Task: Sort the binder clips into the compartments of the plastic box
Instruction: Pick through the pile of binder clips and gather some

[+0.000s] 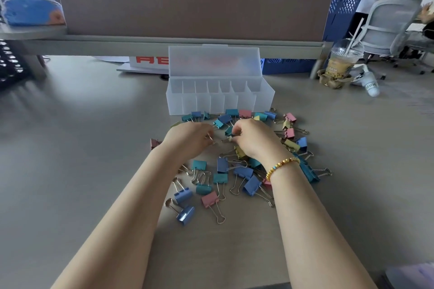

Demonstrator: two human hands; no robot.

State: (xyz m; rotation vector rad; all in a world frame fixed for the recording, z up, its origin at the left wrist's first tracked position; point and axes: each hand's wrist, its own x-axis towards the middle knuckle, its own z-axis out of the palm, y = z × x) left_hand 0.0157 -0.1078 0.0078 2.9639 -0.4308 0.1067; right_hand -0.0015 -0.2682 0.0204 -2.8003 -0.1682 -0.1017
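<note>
Left hand and right hand down in the binder clips, fingers curled, each pinching a wire handle of a clip. Clips scattered near side of the open plastic box, on table.

We cannot see what the left hand holds, since its curled fingers cover the spot. The right hand hides part of the binder clips beneath it, and whatever small thing it pinches is too tiny to name. The red lettering behind the plastic box is partly covered by the frosted lid. The keyboard is cut off at the left edge.
</note>
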